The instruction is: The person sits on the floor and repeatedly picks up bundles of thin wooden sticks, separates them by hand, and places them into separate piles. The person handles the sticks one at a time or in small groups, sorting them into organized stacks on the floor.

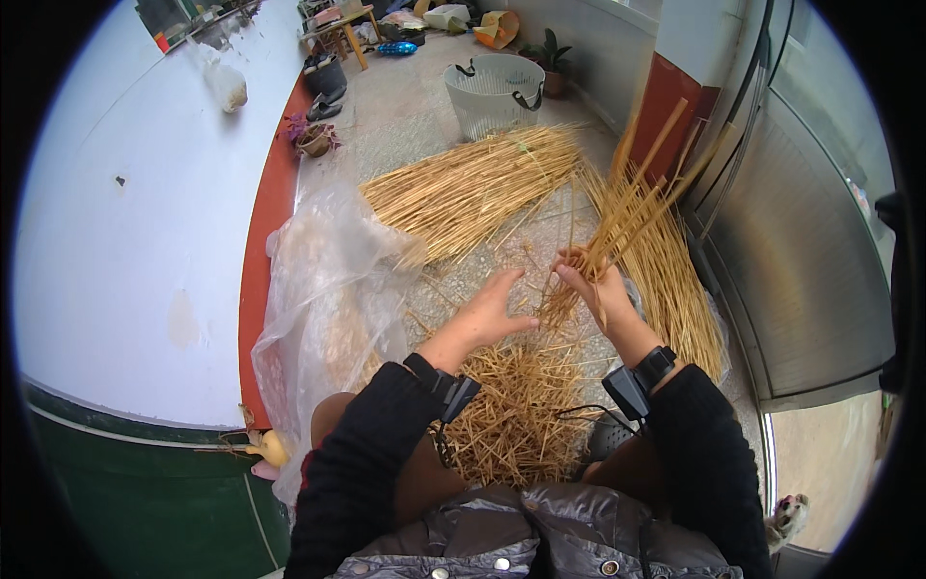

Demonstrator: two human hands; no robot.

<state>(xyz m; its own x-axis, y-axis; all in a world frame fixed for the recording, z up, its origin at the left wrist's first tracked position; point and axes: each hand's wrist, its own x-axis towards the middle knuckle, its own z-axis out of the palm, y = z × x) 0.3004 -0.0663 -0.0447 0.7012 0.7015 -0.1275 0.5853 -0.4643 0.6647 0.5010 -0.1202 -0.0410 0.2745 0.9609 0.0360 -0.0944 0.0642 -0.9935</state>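
Observation:
My right hand [597,289] is closed around a small bunch of dry straw stalks [622,224], which stand up and lean to the right. Their ragged lower ends poke out below the fist. Just left of that bunch, my left hand [495,311] has thumb and fingers spread and holds nothing. Below both hands, between my knees, lies a loose heap of broken straw [514,420]. A long bundle of straw [477,188] rests on the floor ahead, and another straw bundle [673,282] lies at the right beyond my right hand.
Crumpled clear plastic sheeting [325,289] covers the floor at left, beside a white wall [145,239] with a red base. A pale slotted basket [492,101] with black handles stands behind the straw. Metal door panels [810,289] line the right. An animal's paw [788,515] shows at lower right.

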